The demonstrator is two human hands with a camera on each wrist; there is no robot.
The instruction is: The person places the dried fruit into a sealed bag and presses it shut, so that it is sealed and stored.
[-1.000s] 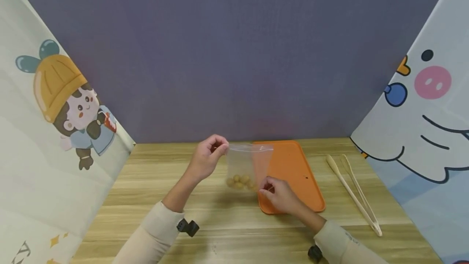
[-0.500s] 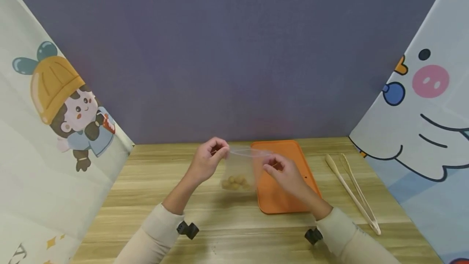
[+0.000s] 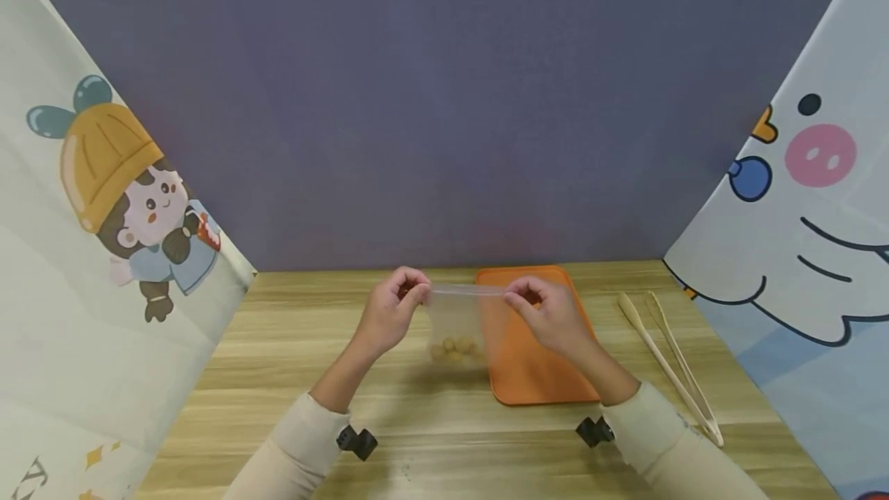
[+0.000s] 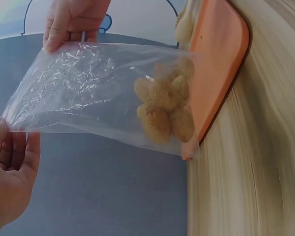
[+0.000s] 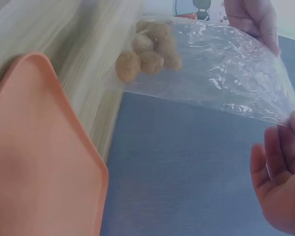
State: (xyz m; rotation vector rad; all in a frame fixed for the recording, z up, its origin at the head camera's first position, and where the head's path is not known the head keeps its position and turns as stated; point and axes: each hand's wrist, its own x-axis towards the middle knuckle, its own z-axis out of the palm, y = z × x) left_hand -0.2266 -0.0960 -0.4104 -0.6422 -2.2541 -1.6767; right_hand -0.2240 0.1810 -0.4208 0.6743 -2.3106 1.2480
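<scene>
A clear plastic zip bag point(image 3: 461, 319) hangs upright over the table, stretched between both hands by its top corners. Several brown, round, rough-skinned lumps that look like walnuts point(image 4: 160, 105) lie gathered at its bottom. My left hand point(image 3: 390, 311) pinches the left top corner between thumb and forefinger. At the opposite corner, my right hand point(image 3: 552, 315) pinches the bag's top edge the same way. In the right wrist view the lumps point(image 5: 150, 54) show through the film at the end away from the hands.
An orange tray point(image 3: 542, 369) lies on the wooden table point(image 3: 292, 376), partly behind the bag and right hand. To its right rest light-coloured tongs point(image 3: 670, 369). A dark grey-blue panel point(image 3: 444, 114) closes off the back, with printed sheets on both sides.
My right hand has risen from beside the bag's lower part to its top right corner and now pinches it. The top edge is pulled straight. My left hand has stayed nearly still.
</scene>
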